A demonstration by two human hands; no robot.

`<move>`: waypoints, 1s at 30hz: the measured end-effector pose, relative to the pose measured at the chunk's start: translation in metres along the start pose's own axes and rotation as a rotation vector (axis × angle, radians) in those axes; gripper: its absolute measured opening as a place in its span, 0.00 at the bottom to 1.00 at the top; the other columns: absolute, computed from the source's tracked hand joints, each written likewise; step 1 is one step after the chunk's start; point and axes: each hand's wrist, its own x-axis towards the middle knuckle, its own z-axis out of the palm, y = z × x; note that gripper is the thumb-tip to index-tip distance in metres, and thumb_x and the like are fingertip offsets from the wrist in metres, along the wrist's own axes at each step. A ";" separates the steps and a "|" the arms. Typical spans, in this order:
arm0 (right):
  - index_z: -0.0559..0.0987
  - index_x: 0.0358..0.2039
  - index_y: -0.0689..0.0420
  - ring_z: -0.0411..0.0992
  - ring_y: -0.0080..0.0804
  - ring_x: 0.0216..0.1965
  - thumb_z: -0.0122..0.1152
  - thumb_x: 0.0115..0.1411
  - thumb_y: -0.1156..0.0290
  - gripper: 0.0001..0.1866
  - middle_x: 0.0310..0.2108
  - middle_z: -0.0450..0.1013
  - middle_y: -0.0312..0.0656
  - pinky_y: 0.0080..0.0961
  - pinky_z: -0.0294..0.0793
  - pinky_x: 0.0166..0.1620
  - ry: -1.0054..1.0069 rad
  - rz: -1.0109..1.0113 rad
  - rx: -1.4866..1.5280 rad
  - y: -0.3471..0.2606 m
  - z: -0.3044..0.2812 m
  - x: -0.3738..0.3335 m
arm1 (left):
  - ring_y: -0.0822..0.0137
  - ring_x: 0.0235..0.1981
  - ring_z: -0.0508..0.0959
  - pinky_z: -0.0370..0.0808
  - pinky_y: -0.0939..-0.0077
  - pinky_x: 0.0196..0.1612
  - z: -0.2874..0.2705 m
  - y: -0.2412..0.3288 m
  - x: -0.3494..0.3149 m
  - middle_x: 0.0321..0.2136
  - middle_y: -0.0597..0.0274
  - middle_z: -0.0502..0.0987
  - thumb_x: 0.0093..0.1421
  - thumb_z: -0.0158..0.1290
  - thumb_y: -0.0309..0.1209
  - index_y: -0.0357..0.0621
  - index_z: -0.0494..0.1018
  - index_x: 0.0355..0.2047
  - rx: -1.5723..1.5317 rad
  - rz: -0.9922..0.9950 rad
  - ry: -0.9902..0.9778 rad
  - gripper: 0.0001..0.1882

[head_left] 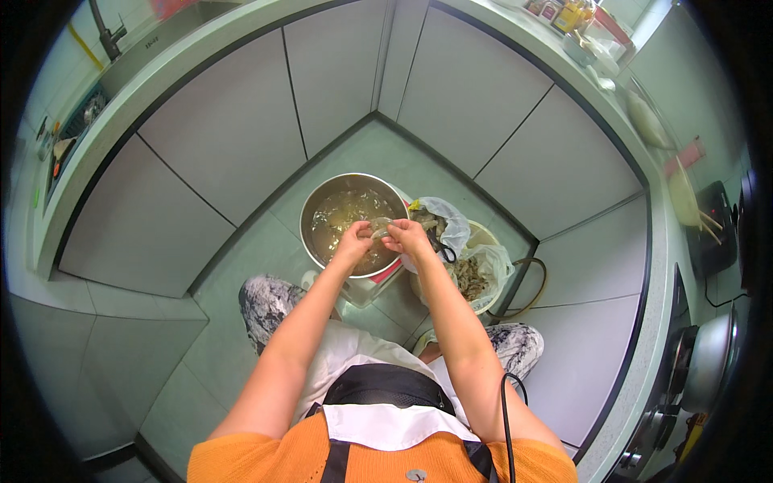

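Over the right side of a steel pot my two hands meet around a greyish, see-through raw shrimp. My left hand pinches one end of it, and the fingers of my right hand close on the other end. Cloudy water with pale pieces in it fills much of the pot. Just right of my right hand lies a clear plastic bag with dark greyish contents, likely more shrimp. Below that bag, a lined bin holds a heap of grey-brown shells.
The pot rests on a low stool or stand on the tiled floor. My knees flank it. Grey cabinets form a corner ahead. A brown hose curves beside the bin. On the counters are a sink, bottles and a pot.
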 end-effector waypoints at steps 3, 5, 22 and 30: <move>0.69 0.39 0.63 0.74 0.27 0.28 0.52 0.59 0.74 0.10 0.31 0.71 0.40 0.19 0.78 0.30 0.002 0.027 0.110 -0.001 -0.002 -0.001 | 0.71 0.30 0.76 0.73 0.82 0.30 0.009 0.019 -0.007 0.37 0.56 0.74 0.52 0.49 0.20 0.37 0.65 0.47 -0.068 -0.082 -0.085 0.19; 0.68 0.39 0.63 0.74 0.27 0.28 0.53 0.58 0.74 0.10 0.31 0.71 0.40 0.18 0.78 0.30 -0.035 0.028 0.175 -0.003 -0.004 -0.002 | 0.71 0.30 0.76 0.74 0.83 0.30 0.007 0.030 -0.005 0.35 0.57 0.74 0.55 0.50 0.21 0.37 0.66 0.45 -0.224 -0.223 -0.141 0.16; 0.76 0.37 0.61 0.75 0.26 0.30 0.60 0.52 0.68 0.13 0.28 0.75 0.39 0.22 0.74 0.31 0.067 -0.206 -0.293 0.001 0.003 -0.005 | 0.68 0.42 0.72 0.69 0.64 0.43 0.023 0.005 0.013 0.44 0.67 0.73 0.60 0.48 0.41 0.54 0.70 0.43 -0.936 -0.257 -0.037 0.13; 0.78 0.34 0.51 0.73 0.43 0.36 0.59 0.49 0.62 0.12 0.33 0.73 0.46 0.36 0.71 0.40 0.464 -0.320 -1.311 -0.007 -0.073 -0.030 | 0.62 0.39 0.74 0.71 0.57 0.42 -0.003 0.000 0.028 0.42 0.62 0.71 0.61 0.46 0.32 0.52 0.61 0.43 -0.884 -0.344 0.348 0.10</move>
